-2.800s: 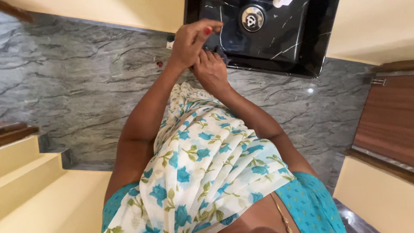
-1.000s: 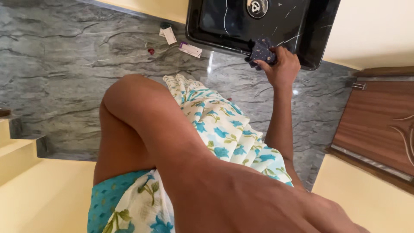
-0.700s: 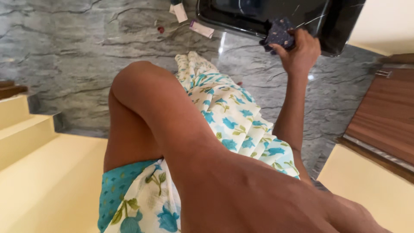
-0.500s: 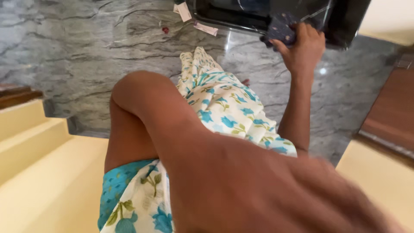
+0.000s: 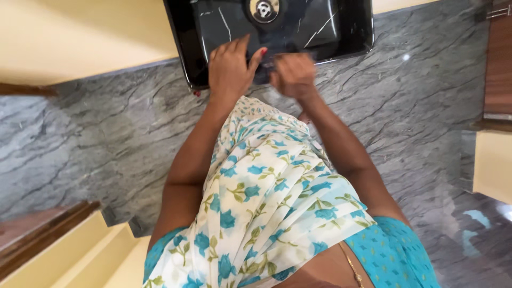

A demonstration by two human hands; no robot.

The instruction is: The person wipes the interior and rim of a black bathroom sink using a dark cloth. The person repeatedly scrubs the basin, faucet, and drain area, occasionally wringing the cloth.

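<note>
Both hands meet over a black sink's (image 5: 341, 32) near rim: left hand (image 5: 230, 66) fingers together, right hand (image 5: 292, 74) blurred, grip unclear.

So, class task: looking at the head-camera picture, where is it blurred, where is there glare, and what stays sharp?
Head view: the right hand is smeared by motion blur, and the dark item under it cannot be told; the left hand on the black sink is fairly sharp; a small bright glare spot sits on the grey stone counter; the floral cloth is crisp; daylight is soft and shadows are faint.
</note>
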